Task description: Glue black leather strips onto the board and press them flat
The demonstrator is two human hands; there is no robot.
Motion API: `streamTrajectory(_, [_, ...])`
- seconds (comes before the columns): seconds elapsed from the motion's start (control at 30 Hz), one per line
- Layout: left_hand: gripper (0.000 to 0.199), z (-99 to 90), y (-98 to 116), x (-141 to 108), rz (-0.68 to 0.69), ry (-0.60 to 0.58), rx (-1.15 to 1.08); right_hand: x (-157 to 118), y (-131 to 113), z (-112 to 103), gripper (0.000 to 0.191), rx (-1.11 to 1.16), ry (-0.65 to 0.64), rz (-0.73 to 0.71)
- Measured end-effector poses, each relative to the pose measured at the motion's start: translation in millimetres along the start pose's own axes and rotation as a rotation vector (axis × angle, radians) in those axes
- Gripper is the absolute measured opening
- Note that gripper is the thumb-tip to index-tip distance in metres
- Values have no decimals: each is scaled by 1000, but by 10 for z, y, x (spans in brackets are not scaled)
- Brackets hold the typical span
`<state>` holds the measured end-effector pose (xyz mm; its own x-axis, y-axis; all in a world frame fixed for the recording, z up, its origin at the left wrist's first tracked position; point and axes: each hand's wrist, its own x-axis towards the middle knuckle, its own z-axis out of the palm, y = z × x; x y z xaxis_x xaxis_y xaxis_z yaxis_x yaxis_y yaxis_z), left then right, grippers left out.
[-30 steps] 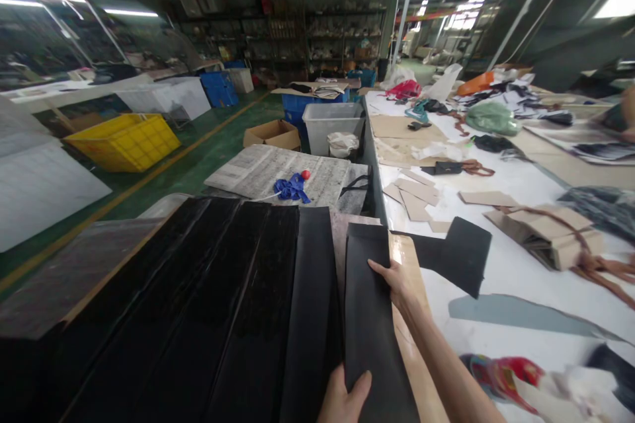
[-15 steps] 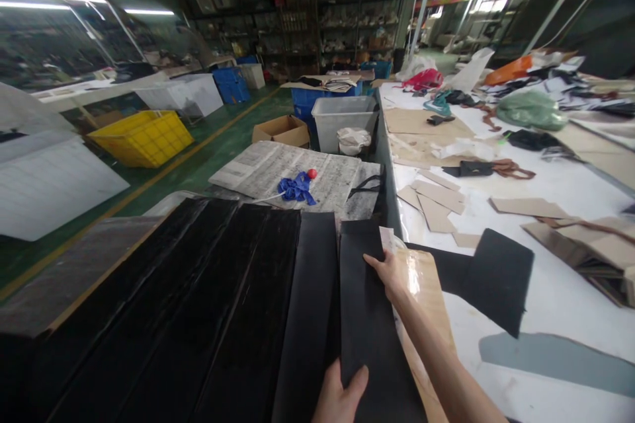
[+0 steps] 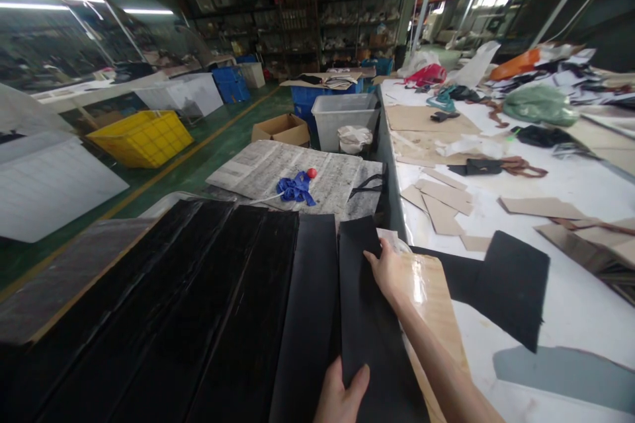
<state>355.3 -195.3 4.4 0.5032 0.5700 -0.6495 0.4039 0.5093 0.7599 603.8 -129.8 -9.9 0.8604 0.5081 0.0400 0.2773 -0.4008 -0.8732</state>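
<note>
A long matte black strip point(image 3: 364, 324), like leather or sheet material, lies lengthwise in front of me between both hands. My left hand point(image 3: 342, 393) grips its near left edge, thumb on top and the other fingers partly hidden. Farther up, my right hand point(image 3: 389, 271) holds the right edge near the far end, thumb across the top face and fingers around the side. Directly to the left lies another matte black strip point(image 3: 310, 277), with a narrow dark gap between the two. Beyond that, several glossy black strips point(image 3: 248, 304) lie side by side on a board.
A tan taped board point(image 3: 426, 277) lies under my right forearm. On the white table point(image 3: 570, 304) at right are a black cut piece point(image 3: 516, 284), cardboard pieces point(image 3: 441, 205) and bags. Ahead, a blue cloth point(image 3: 296, 188) and red ball point(image 3: 311, 173) lie on a grey-white sheet point(image 3: 248, 165).
The far right corner of the held strip has shifted slightly left along with my right hand, baring more of the tan board. My left hand stays almost in place.
</note>
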Motion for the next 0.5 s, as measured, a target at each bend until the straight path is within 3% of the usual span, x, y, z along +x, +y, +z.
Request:
streamTrajectory(0.23, [88, 36, -73, 8, 19, 102, 46, -16, -108, -35, 43, -208, -7, -11])
streamTrajectory(0.4, [81, 50, -8, 7, 27, 85, 31, -17, -130, -8, 45, -300, -3, -16])
streamTrajectory(0.5, [88, 44, 14, 30, 4, 72, 18, -81, -149, 16, 47, -365, -3, -58])
